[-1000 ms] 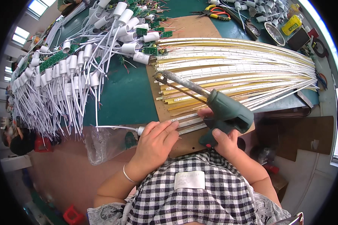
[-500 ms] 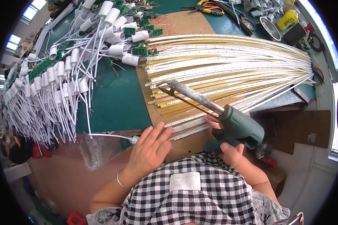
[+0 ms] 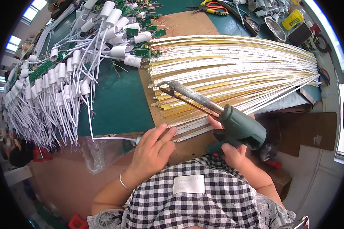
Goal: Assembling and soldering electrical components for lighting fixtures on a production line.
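My left hand (image 3: pixel 152 150) lies palm down at the board's near edge, fingers stretched out and slightly apart. Its fingertips rest by the ends of the nearest LED strips (image 3: pixel 195 131). A white lamp cap (image 3: pixel 138 140) with a white cable (image 3: pixel 112 137) sits against the hand's outer side, partly hidden by it. My right hand (image 3: pixel 234 154) is closed round the grip of a dark green soldering gun (image 3: pixel 242 128). The gun's metal barrel slants up and left over the strips, with its bent tip (image 3: pixel 164 84) and a thin feed tube beneath. The tip appears raised above the strips.
White lamp caps with cables and green circuit boards (image 3: pixel 142 52) are heaped at the left on the green table (image 3: pixel 114 103). Pliers (image 3: pixel 210 8), a metal dish (image 3: pixel 275 29) and a yellow bottle (image 3: pixel 293 20) lie at the back right. A plastic bag (image 3: pixel 95 154) hangs at the front edge.
The soldering gun has shifted slightly left and up in my right hand. My left hand has barely moved, and the lamp cap beside it is now more covered.
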Tool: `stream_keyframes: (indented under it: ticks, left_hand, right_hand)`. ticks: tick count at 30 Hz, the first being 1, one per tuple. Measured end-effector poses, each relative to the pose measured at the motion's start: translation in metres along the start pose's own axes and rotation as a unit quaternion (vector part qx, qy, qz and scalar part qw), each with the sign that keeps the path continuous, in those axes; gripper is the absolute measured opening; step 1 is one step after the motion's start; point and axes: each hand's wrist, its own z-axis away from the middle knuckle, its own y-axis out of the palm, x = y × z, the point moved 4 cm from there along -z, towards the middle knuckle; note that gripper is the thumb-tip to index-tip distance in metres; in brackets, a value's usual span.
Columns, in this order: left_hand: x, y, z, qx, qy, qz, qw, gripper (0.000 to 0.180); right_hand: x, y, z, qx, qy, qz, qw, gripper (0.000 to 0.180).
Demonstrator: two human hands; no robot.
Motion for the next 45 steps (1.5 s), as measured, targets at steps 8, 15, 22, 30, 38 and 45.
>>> stream_keyframes:
  ticks: [8,15,22,30,38,45]
  left_hand:
    - [0.003,-0.001,-0.011,0.043,0.011,0.043,0.998,0.009]
    - [0.009,0.001,-0.01,0.054,0.013,0.062,0.997,0.005]
    - [0.01,0.011,-0.008,0.034,-0.024,0.069,0.997,0.009]
    - [0.007,0.008,-0.009,0.055,-0.002,0.037,0.998,0.009]
    - [0.005,0.012,-0.016,0.085,0.024,0.051,0.995,0.009]
    - [0.01,0.021,-0.016,0.116,0.002,0.079,0.99,0.013]
  right_hand:
    - [0.002,0.003,-0.006,-0.01,-0.036,-0.043,0.998,0.077]
    - [0.005,0.005,-0.03,-0.029,-0.078,-0.127,0.988,0.077]
    - [-0.003,0.006,-0.028,0.024,-0.007,-0.042,0.999,0.074]
    - [-0.011,0.002,-0.028,0.002,-0.004,-0.022,1.0,0.072]
    - [-0.01,0.002,-0.026,-0.013,0.022,-0.037,0.999,0.068]
    - [0.048,-0.053,-0.028,-0.127,-0.153,-0.122,0.972,0.058]
